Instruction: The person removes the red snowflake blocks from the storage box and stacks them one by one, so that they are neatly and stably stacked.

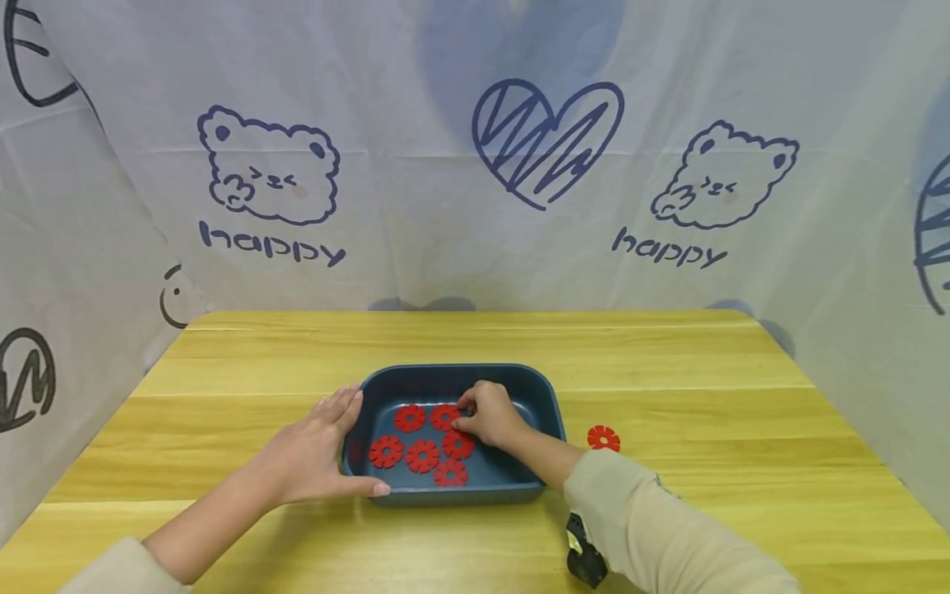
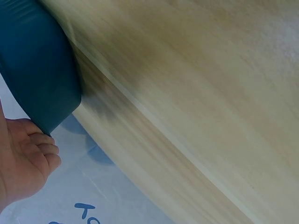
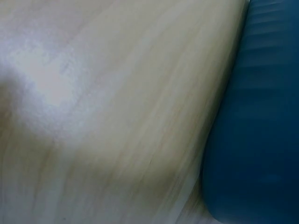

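Note:
A dark blue plastic tub (image 1: 475, 497) sits on the table with several red notched snowflake discs (image 1: 423, 456) lying flat on its floor. My left hand (image 1: 315, 454) holds the tub's left end, thumb along the front rim and fingers over the back left corner. In the left wrist view, the fingers of that hand (image 2: 30, 156) bend over the tub's rim (image 2: 46, 70). Inside the tub, my right hand (image 1: 496, 418) pinches the right edge of a red disc (image 1: 444, 417) between thumb and forefinger. The right wrist view shows only the tub's outer wall (image 3: 257, 140) and tabletop.
One more red disc (image 1: 604, 438) lies on the wooden table (image 1: 705, 396) to the right of the tub. A black object with a yellow patch (image 1: 585, 554) is beside the right sleeve. A white printed cloth (image 1: 416, 206) hangs behind the table.

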Demonstrator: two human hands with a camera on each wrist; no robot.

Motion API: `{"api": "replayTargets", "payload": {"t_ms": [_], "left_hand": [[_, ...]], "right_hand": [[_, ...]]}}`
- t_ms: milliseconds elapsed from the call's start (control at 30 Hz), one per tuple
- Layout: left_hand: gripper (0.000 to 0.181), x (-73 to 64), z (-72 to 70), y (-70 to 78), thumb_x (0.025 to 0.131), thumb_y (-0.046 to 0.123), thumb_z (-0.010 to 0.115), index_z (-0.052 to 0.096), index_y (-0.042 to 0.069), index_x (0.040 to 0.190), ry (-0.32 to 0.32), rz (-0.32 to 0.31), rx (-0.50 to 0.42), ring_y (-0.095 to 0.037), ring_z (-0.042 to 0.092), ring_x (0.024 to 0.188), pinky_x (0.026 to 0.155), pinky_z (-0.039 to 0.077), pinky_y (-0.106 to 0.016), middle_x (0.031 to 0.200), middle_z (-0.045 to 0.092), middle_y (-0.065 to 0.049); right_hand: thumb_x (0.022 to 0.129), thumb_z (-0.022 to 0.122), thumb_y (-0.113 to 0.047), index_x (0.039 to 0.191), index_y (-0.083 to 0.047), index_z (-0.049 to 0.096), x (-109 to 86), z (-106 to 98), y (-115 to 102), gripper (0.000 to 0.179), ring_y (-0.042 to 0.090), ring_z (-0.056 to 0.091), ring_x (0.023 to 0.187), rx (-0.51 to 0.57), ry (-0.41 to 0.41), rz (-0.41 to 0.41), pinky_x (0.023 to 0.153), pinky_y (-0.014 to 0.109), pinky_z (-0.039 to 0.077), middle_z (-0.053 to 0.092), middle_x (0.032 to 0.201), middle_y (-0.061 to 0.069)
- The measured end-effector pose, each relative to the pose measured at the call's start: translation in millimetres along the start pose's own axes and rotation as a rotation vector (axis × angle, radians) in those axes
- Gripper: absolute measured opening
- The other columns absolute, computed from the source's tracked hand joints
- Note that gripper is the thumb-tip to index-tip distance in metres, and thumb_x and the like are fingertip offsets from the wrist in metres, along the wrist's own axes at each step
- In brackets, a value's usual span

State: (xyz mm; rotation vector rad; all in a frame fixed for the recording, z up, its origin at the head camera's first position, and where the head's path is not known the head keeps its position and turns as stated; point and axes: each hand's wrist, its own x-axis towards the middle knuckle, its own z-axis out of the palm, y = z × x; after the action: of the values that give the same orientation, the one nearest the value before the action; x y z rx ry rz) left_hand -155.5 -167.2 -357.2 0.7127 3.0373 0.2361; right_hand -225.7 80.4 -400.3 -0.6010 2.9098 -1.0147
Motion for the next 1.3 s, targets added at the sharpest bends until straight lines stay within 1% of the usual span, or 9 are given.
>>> {"api": "replayTargets", "payload": {"t_ms": [100, 233, 367, 500, 600, 733, 867, 1067, 1300], "left_hand": [[0.118, 0.0, -0.1, -0.1, 0.064, 0.078, 0.058, 0.032, -0.008, 0.14, -0.001, -0.002, 0.0, -0.045, 0.031, 0.134, 0.094, 0.044, -0.055, 0.148, 0.028, -0.026], [0.117, -0.2, -0.1, -0.2, 0.064, 0.077, 0.059, 0.032, -0.008, 0.14, 0.003, -0.001, -0.003, -0.045, 0.031, 0.134, 0.094, 0.043, -0.055, 0.147, 0.029, -0.026], [0.117, -0.2, 0.4, -0.4, 0.064, 0.077, 0.059, 0.032, -0.008, 0.14, 0.008, 0.003, -0.007, -0.044, 0.031, 0.134, 0.096, 0.042, -0.055, 0.147, 0.029, -0.026], [0.117, 0.1, 0.2, -0.5, 0.064, 0.077, 0.059, 0.032, -0.008, 0.14, 0.012, 0.004, -0.005, -0.044, 0.031, 0.134, 0.095, 0.042, -0.055, 0.147, 0.029, -0.027], [0.117, 0.3, -0.2, -0.3, 0.064, 0.077, 0.059, 0.032, -0.008, 0.14, 0.014, 0.007, -0.001, -0.044, 0.031, 0.134, 0.095, 0.043, -0.055, 0.147, 0.03, -0.027], [0.117, 0.0, -0.1, -0.2, 0.064, 0.077, 0.059, 0.032, -0.008, 0.14, 0.008, 0.006, -0.006, -0.044, 0.031, 0.134, 0.094, 0.043, -0.056, 0.147, 0.03, -0.026], [0.117, -0.3, 0.1, -0.3, 0.064, 0.077, 0.059, 0.032, -0.008, 0.14, 0.003, 0.001, -0.011, -0.044, 0.031, 0.134, 0.094, 0.043, -0.056, 0.148, 0.029, -0.026], [0.117, 0.1, -2.6, 0.9, 0.064, 0.077, 0.059, 0.031, -0.007, 0.141, 0.003, 0.004, -0.004, -0.046, 0.032, 0.133, 0.092, 0.044, -0.057, 0.147, 0.029, -0.026], [0.118, -0.5, -4.4, 1.8, 0.064, 0.078, 0.058, 0.031, -0.008, 0.141, 0.006, 0.012, 0.001, -0.045, 0.032, 0.133, 0.093, 0.043, -0.055, 0.147, 0.029, -0.027]], "right_hand": [[0.073, 0.077, -0.011, 0.092, 0.004, 0.071, 0.6, -0.5, 0.2, 0.024, 0.013, 0.048, 0.068, 0.0, -0.008, -0.019, 0.06, 0.02, 0.041, 0.056, 0.074, 0.007], [0.076, 0.075, -0.01, 0.099, 0.004, 0.07, 1.4, -2.3, -0.9, 0.027, 0.011, 0.046, 0.067, -0.008, -0.045, -0.041, 0.059, 0.02, 0.04, 0.055, 0.074, 0.007], [0.077, 0.074, -0.01, 0.098, 0.002, 0.071, 2.1, -3.4, -1.1, 0.024, 0.012, 0.046, 0.067, -0.022, -0.075, -0.058, 0.059, 0.02, 0.04, 0.057, 0.074, 0.008], [0.077, 0.074, -0.011, 0.096, 0.002, 0.071, 2.5, -3.8, -1.2, 0.023, 0.012, 0.046, 0.067, -0.018, -0.082, -0.058, 0.059, 0.02, 0.039, 0.057, 0.074, 0.008], [0.077, 0.074, -0.011, 0.098, 0.002, 0.071, 3.1, -4.0, -1.2, 0.025, 0.011, 0.045, 0.066, -0.016, -0.087, -0.062, 0.058, 0.019, 0.038, 0.056, 0.072, 0.009], [0.078, 0.073, -0.011, 0.101, 0.001, 0.071, 3.1, -4.3, -0.6, 0.026, 0.01, 0.044, 0.065, -0.026, -0.11, -0.086, 0.055, 0.017, 0.036, 0.055, 0.072, 0.008], [0.078, 0.073, -0.011, 0.099, 0.0, 0.072, 3.1, -5.4, -0.1, 0.024, 0.01, 0.044, 0.065, -0.033, -0.123, -0.105, 0.055, 0.017, 0.036, 0.056, 0.073, 0.008], [0.076, 0.075, -0.013, 0.096, 0.002, 0.071, 3.3, -6.1, 0.5, 0.025, 0.01, 0.045, 0.065, -0.02, -0.114, -0.084, 0.058, 0.018, 0.039, 0.056, 0.072, 0.008], [0.075, 0.076, -0.012, 0.092, 0.004, 0.069, 3.1, -4.3, -0.3, 0.024, 0.01, 0.045, 0.066, 0.007, -0.095, -0.056, 0.061, 0.018, 0.041, 0.054, 0.073, 0.006]]}}
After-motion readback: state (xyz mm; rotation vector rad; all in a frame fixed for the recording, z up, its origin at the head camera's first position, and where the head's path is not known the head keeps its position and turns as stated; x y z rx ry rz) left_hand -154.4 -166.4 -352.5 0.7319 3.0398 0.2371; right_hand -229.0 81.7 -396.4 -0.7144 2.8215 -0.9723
